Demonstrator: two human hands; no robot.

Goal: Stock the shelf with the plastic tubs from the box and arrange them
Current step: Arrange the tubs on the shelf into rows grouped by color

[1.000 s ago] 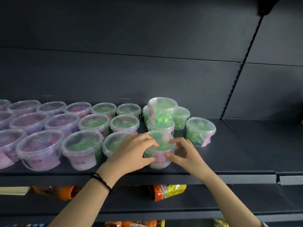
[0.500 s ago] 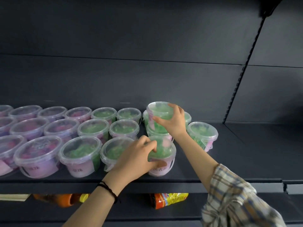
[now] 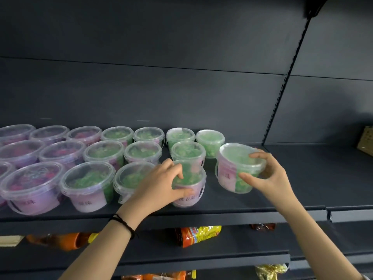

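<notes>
Clear lidded plastic tubs stand in rows on a dark shelf [image 3: 252, 205], purple ones [image 3: 32, 188] at the left and green ones [image 3: 105, 150] in the middle. My left hand [image 3: 161, 182] grips a green tub [image 3: 191, 190] at the front of the shelf. My right hand [image 3: 268, 176] holds another green tub [image 3: 234, 168], tilted, just right of the rows, with thumb below and fingers over its lid. It hides a further tub behind it.
The shelf's right part [image 3: 323, 174] is bare, with a wicker basket [image 3: 366, 140] at the far right edge. An upright slotted post [image 3: 282, 93] divides the back panel. Bottles and yellow packets [image 3: 198, 235] lie on the lower shelves.
My right hand lifted the green tub off the stack at the back and brought it forward and right. My left hand stayed on the front tub.
</notes>
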